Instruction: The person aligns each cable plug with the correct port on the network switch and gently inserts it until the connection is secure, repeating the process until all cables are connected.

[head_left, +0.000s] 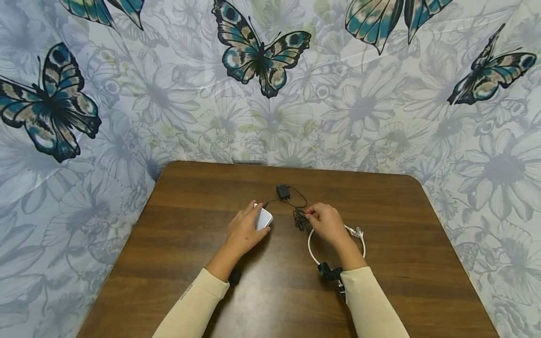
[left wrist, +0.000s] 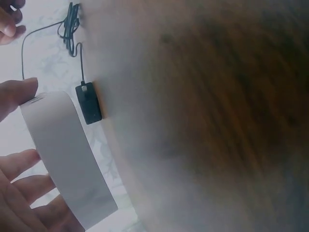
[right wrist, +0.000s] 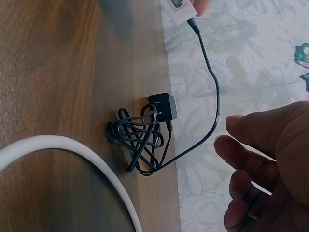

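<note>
My left hand [head_left: 245, 231] grips a small white network box [left wrist: 72, 159] by its sides, thumb near one end. In the right wrist view that box [right wrist: 181, 13] shows a socket in its end, with a thin black power cord [right wrist: 217, 96] plugged in beside it. The cord runs to a tied bundle [right wrist: 137, 137] and a black power adapter [head_left: 282, 191] with two flat prongs, lying toward the far side of the table. Beside the bundle is my right hand [head_left: 328, 224], its fingers loosely bent with nothing between them.
A white network cable [head_left: 312, 249] loops on the wooden table [head_left: 177, 244] beneath my right forearm, its plug [head_left: 358, 232] to the right of that wrist. Dark wrist straps sit at both cuffs. Behind the table's far edge hangs a butterfly-print cloth [head_left: 279, 126].
</note>
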A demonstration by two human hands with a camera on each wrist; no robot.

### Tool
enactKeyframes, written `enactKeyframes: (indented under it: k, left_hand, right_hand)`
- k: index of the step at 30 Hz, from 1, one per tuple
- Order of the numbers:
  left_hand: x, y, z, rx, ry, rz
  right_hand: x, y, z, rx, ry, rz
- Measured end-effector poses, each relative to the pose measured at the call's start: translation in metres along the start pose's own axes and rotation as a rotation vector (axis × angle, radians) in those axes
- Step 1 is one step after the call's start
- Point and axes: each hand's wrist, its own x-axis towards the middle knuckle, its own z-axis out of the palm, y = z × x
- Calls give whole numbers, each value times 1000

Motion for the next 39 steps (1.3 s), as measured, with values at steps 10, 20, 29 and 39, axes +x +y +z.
enactKeyframes:
  k: [10,20,29,39]
  left_hand:
    - [1,0,2,17,-4,-25]
    - [0,-3,4,50,-41,-66]
    - [0,-6,7,64,-67,-96]
    - [0,-9,11,65,-97,-103]
  right_hand:
    - [1,3,2,-5,-7,4]
    - [-3,9,7,-3,-11,27]
    - [-7,16,11,14,-9,30]
    - [-12,22,16,15,-21,72]
